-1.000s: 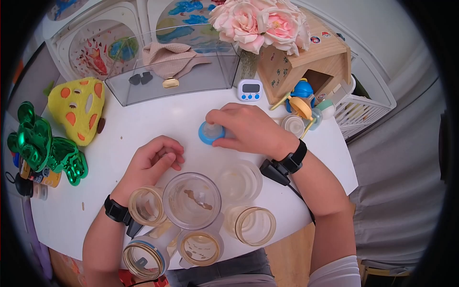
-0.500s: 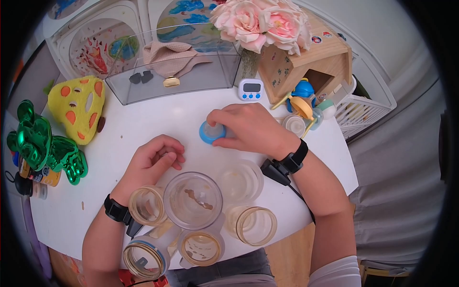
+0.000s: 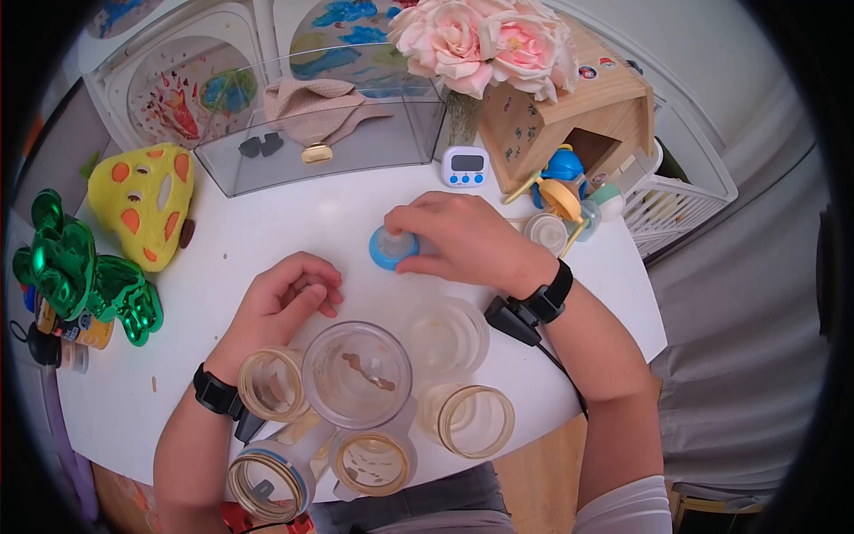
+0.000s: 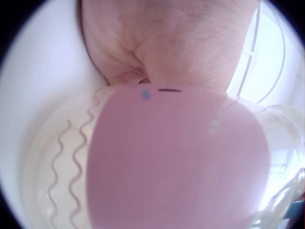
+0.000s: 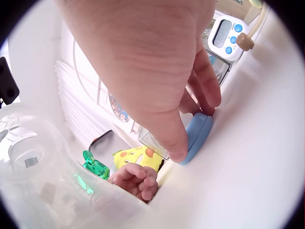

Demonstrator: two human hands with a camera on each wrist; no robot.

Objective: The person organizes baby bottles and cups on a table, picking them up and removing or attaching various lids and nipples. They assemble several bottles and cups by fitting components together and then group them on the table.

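Note:
Between thumb and fingers, the right hand [image 3: 471, 240] pinches a small blue ring-shaped cap [image 3: 384, 260] with a clear nipple-like top, low at the tabletop. In the right wrist view the thumb and fingers of that hand [image 5: 157, 81] lie on either side of the blue cap [image 5: 198, 136]. The left hand [image 3: 283, 298] rests on the table with loosely curled fingers and holds nothing. Behind it, toward the body, stand several clear jars, among them a wide one [image 3: 334, 405] and one with a tan rim [image 3: 245, 392]. A pinkish surface [image 4: 176, 157] fills much of the left wrist view.
A white timer [image 3: 465, 167], a clear box [image 3: 347, 151] and a wooden house [image 3: 569, 107] stand at the back. On the left are a yellow plush [image 3: 147, 209] and a shiny green figure [image 3: 67, 267]. More jars [image 3: 476, 421] stand near the front edge.

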